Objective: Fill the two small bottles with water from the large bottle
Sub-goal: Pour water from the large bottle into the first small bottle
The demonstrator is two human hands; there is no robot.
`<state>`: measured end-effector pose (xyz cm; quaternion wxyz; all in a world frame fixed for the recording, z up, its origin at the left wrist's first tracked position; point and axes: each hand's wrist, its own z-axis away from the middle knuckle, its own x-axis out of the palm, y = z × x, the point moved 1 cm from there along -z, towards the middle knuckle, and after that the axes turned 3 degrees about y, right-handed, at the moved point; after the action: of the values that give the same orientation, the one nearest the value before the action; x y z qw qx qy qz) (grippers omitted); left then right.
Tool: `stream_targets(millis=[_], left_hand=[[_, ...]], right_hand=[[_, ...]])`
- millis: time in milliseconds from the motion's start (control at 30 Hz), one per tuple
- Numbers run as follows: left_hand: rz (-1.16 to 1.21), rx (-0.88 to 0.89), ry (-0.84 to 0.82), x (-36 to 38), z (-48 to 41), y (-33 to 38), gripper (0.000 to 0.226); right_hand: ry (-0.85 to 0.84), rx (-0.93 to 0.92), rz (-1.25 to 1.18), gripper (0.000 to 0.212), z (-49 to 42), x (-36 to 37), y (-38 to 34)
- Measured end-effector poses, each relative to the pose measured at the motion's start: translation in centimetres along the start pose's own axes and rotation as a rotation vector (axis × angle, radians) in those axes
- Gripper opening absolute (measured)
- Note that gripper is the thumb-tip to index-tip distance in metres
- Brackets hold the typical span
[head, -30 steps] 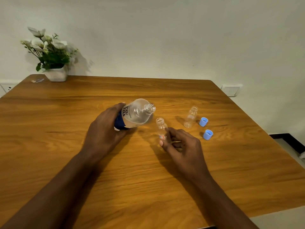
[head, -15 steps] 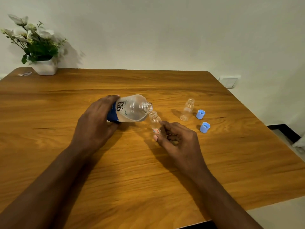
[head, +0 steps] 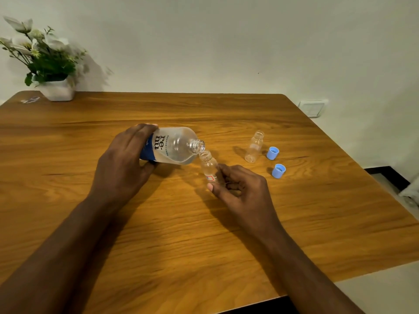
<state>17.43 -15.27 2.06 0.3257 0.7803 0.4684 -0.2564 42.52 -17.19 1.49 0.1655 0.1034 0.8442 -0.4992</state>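
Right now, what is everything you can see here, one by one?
large bottle: one, clear with a blue and white label, uncapped, tilted above the table, its mouth at the held small bottle's mouth.
held small bottle: one, clear, open, middle of the table.
other small bottle: one, clear, open, upright further right.
far cap: one, blue, beside the other small bottle.
near cap: one, blue, just in front of the far cap.
table: one, brown wood.
flower pot: one, white, with green leaves and white flowers, far left corner.
wall plate: one, white, on the wall past the table's right edge.
left hand: one, grips the large bottle.
right hand: one, pinches the held small bottle.
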Motion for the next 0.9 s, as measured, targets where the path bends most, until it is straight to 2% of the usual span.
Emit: stream_targets(millis=[433, 733, 900], left_hand=[[-0.042, 0.024, 0.043, -0.45, -0.16, 0.05, 0.074], [-0.060, 0.042, 0.064, -0.76, -0.17, 0.34, 0.073], [-0.066, 0.047, 0.078, -0.90, -0.17, 0.27, 0.072]], right_hand=[[-0.003, 0.005, 0.000, 0.037, 0.03, -0.06, -0.01], [-0.003, 0.081, -0.089, 0.044, 0.05, 0.03, 0.16], [0.004, 0.096, -0.104, 0.039, 0.11, 0.04, -0.02]])
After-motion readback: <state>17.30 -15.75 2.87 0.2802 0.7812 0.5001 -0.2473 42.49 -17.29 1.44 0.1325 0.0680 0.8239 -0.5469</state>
